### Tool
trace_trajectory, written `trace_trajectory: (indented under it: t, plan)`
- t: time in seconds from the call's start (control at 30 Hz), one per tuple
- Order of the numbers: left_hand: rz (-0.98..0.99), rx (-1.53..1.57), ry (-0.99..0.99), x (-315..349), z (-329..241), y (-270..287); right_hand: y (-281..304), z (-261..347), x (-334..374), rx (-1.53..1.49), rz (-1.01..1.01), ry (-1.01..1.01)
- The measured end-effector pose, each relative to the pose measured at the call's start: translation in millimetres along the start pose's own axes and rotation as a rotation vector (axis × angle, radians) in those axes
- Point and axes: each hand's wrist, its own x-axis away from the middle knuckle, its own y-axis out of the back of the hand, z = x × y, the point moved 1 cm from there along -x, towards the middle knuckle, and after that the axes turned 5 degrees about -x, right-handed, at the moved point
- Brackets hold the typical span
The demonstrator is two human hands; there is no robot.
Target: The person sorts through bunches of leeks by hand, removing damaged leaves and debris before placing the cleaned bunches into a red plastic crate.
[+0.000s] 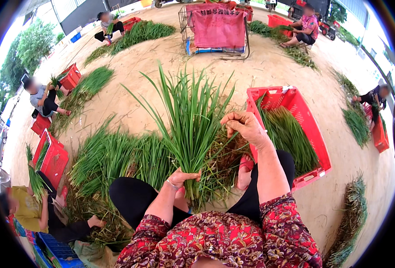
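My left hand (183, 177) is wrapped round the lower stems of a bunch of garlic chives (189, 125), whose long green leaves fan out upright in front of me. To the right of the bunch, my right hand (247, 128) is raised with thumb and fingers pinched together. Whether something thin is in that pinch cannot be made out. Below and beyond the right hand stands a red plastic crate (304, 117), with more chives (287, 138) laid lengthwise in it. A long heap of loose chives (117, 158) lies on the ground to my left.
Brown trimmings (224, 156) lie between my feet and the crate. A wire cart (184, 31) draped with a pink sack (220, 27) stands ahead. Several people sit around with chive piles and red crates, the nearest person (30, 210) at lower left. Another chive row (351, 214) lies right.
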Motion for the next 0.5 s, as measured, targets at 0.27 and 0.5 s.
trace_trajectory:
  t: [0.27,0.5]
  plan:
    - [0.1,-0.051,0.067,-2.3,1.2,-9.4,-27.5,10.5,-0.5,-0.007,0.03,-0.074]
    - [0.128,-0.061,0.121,-1.6,-0.6,-19.7,-42.8,-9.9,-9.3,0.623,-0.133,0.228]
